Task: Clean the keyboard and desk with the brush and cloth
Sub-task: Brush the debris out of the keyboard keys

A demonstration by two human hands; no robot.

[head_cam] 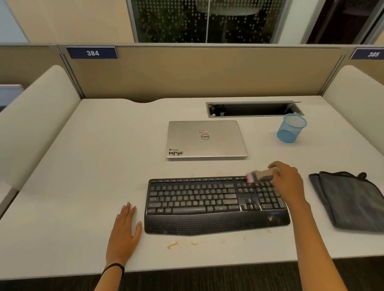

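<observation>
Right hand (285,181) grips the brush (260,174) — bristles on the keyboard (205,203) just left of it; left hand (125,229) flat on the desk (94,161).

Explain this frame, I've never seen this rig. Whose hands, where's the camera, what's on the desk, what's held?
There is no robot here, just a person's two bare hands. The single picture comes from a wide-angle camera worn on the head, looking forward and down.

The white desk holds a black keyboard, with a closed silver laptop behind it. A blue mesh cup stands at the back right, and a folded grey cloth lies to the right. Yellowish crumbs lie in front of the keyboard.

The left hand lies flat on the desk left of the keyboard, holding nothing. The right hand holds a small brush, its pink bristles at the keyboard's upper right keys. The brush is blurred.
</observation>
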